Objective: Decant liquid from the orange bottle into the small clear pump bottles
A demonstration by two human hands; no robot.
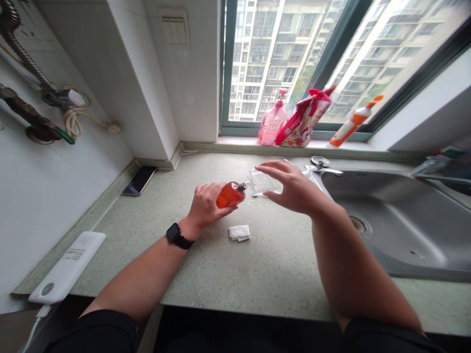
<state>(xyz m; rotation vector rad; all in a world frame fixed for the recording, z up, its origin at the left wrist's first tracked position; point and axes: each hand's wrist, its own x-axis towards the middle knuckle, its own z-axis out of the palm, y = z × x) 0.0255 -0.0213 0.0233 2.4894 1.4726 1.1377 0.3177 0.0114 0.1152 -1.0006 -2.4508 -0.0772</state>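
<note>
My left hand (209, 203) is wrapped round a clear bottle of orange-red liquid (231, 194), tilted with its dark neck pointing right. That neck meets the mouth of a clear, colourless bottle (263, 182). Around the colourless bottle, the fingers and thumb of my right hand (292, 186) are curled, one on each side. Whether liquid is passing between the two mouths is too small to tell. On the counter just below the bottles lies a folded white tissue (239, 233).
The green speckled counter (206, 279) holds a phone (140, 181) and a white power bank (68, 267) at left. A steel sink (390, 215) with a tap (327, 170) is at right. On the windowsill stand a pink pump bottle (272, 122), a red bag (305, 120) and an orange-white bottle (351, 126).
</note>
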